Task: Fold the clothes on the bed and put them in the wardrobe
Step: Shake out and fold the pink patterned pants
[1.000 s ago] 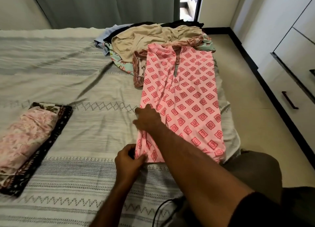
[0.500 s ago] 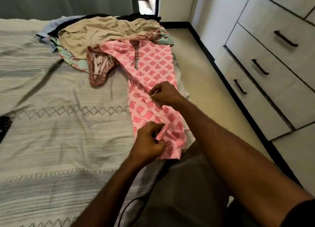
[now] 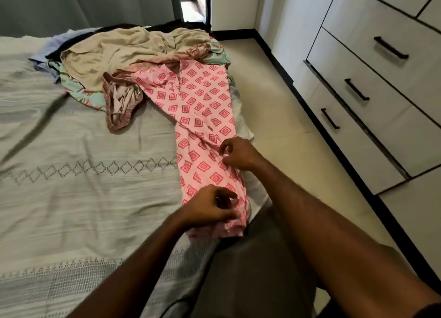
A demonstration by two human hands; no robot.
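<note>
A pink dress with red diamonds [image 3: 202,117] lies in a long strip along the right edge of the bed [image 3: 71,186]. The left hand [image 3: 210,206] pinches its near end. The right hand [image 3: 238,154] pinches the cloth a bit farther up. A pile of clothes [image 3: 124,55] sits at the far right corner, touching the dress.

A pink garment [image 3: 202,117] printed with red diamond shapes lies folded lengthwise into a narrow strip along the right edge of the bed [image 3: 83,186], its near end bunched. Its far end touches a rumpled pile of clothes [image 3: 124,52]: beige, mint floral, blue and dark pieces. White wardrobe drawers [image 3: 372,83] with dark handles stand shut across the floor.
</note>
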